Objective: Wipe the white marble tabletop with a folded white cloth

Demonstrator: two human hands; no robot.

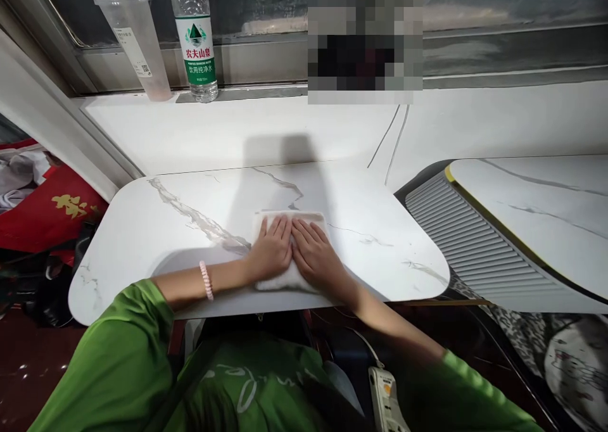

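Observation:
A folded white cloth [285,282], perhaps a towel, lies on the white marble-patterned table [128,229] in front of me. My left hand [270,249] rests flat on its left part, with a pink beaded bracelet [206,280] around the wrist. Flat on the right part is my right hand [316,249], fingers stretched out and pointing away from me. The two hands touch or nearly touch at the middle of the cloth. Neither hand grasps it, and they cover much of its surface.
On the window ledge stand a lidded plastic cup [135,45] and a water bottle [197,52]. A second marble-patterned surface [536,197] with a ribbed side is at the right. Cables [396,137] hang by the wall. A power strip [386,397] lies below the table edge. A red bag [57,197] sits left.

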